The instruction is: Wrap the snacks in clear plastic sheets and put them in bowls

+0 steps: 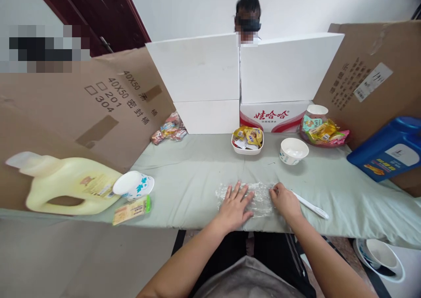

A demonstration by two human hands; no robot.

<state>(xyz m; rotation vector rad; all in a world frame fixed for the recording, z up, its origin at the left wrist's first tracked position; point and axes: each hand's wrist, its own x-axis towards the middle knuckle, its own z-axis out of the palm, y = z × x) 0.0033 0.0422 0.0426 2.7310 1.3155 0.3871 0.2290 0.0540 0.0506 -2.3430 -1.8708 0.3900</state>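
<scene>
Left hand [233,209] lies spread on plastic film [262,202]; right hand [287,202] curls at its edge, grip unclear; tugging could tear it.

"40X50 汤桶" and "40X50 密封桶" are printed on the brown cardboard sheet [62,109] along the table's [184,179] left edge, with "201" and "304" set beside two tick squares. At the far edge, "娃哈哈" with an ® is carried in red by the white carton [248,119], and "饮用纯净水" is set beneath it in small characters. On the cardboard panel [403,48] at the right edge, Chinese lines and a barcoded, handwritten label [373,82] are borne, too small to be read surely. The orange lettering on the blue bottle [371,155] near the right edge and the fine print on the yellow jug [74,168] near the front left corner cannot be made out.
</scene>
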